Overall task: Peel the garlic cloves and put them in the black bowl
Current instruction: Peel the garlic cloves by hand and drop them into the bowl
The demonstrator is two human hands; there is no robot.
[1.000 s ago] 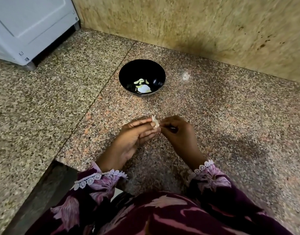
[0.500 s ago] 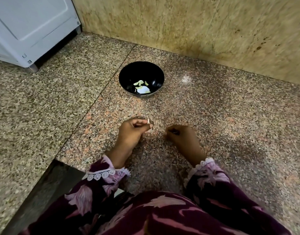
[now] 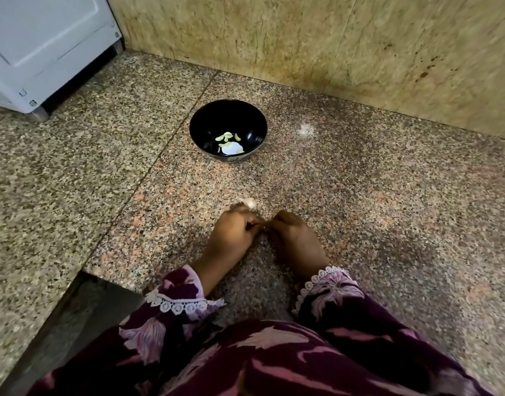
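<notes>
The black bowl (image 3: 205, 121) stands on the granite floor ahead of me, with several pale peeled garlic cloves (image 3: 229, 142) at its bottom. Nearer to me, my two hands meet low over the floor. My left hand (image 3: 234, 232) is curled around a whitish garlic clove (image 3: 248, 202), which pokes out past its fingertips. My right hand (image 3: 294, 238) is curled too, and its fingertips pinch at the clove's near side, against the left fingers. The part of the clove between the hands is hidden.
A white appliance (image 3: 45, 47) stands at the back left on small feet. A tan stone wall (image 3: 331, 44) runs behind the bowl. A dark step edge (image 3: 82, 304) drops off at my near left. My patterned purple clothing fills the bottom.
Half a second ago the hands were apart, the left pinching the clove. Now they have come together again, with both hands lower and more tightly curled.
</notes>
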